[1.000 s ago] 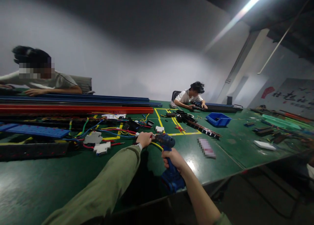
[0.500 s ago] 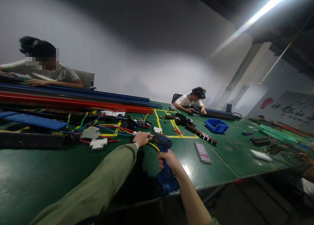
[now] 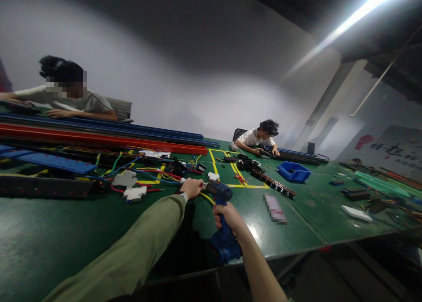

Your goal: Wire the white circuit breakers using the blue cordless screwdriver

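Observation:
My right hand [image 3: 230, 218] is wrapped round the handle of a blue cordless drill [image 3: 223, 238], whose nose points left. At the tip of the drill, my left hand [image 3: 192, 188] is closed on something small that its fingers mostly hide. A bit of red shows at those fingertips. Wires with red, blue and yellow insulation [image 3: 161, 174] run up to the left hand from the left. A yellow wire [image 3: 207, 199] passes under the drill's nose. Left of the hand lie white circuit breakers [image 3: 134, 193] with red wires, and a small white block [image 3: 213, 176] sits just beyond the drill.
Long red [image 3: 158, 146] and blue rails cross the back left of the green table [image 3: 290, 231]. Blue strips [image 3: 59, 162] lie at the left. To the right are a blue bin [image 3: 293, 172], a blurred phone-like slab [image 3: 274, 209] and a white box [image 3: 356, 213]. Two people work across the table.
The view has shifted slightly, so the table's things sit a little further right and lower. Both hands and the drill keep nearly the same pose.

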`<state>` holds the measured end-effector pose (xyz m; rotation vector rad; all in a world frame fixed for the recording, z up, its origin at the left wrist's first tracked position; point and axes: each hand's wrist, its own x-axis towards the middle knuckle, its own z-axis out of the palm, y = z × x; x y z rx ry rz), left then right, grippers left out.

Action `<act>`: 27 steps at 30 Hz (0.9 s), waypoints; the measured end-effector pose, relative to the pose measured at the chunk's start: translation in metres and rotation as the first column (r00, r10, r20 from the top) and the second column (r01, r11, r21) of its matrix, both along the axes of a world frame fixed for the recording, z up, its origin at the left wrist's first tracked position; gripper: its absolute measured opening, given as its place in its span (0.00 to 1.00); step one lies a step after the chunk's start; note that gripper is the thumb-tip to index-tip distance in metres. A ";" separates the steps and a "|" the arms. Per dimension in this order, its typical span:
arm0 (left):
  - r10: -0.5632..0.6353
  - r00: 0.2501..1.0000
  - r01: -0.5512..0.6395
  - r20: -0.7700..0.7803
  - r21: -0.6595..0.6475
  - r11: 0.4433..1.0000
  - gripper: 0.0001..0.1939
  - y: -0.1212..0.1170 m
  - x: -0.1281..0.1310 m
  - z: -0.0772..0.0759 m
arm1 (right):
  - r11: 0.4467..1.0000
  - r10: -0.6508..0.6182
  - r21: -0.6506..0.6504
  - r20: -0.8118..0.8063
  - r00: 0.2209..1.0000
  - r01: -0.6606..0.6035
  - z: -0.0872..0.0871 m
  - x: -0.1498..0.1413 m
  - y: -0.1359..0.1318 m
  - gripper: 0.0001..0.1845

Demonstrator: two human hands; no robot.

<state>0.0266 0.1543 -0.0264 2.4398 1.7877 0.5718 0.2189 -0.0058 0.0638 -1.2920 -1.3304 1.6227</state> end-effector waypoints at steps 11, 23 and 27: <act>0.032 0.999 -0.032 -0.005 -0.033 0.999 0.14 -0.004 0.002 0.001 | 1.000 0.012 -0.013 -0.011 1.000 -0.012 0.002 0.000 0.000 0.06; 0.015 1.000 -0.015 -0.016 -0.021 1.000 0.14 -0.005 0.001 0.002 | 1.000 0.007 -0.015 -0.017 1.000 -0.007 -0.002 0.001 0.002 0.06; 0.006 1.000 -0.006 -0.004 -0.016 1.000 0.15 -0.005 0.001 0.002 | 1.000 0.017 -0.009 -0.013 1.000 -0.017 -0.003 0.002 0.002 0.06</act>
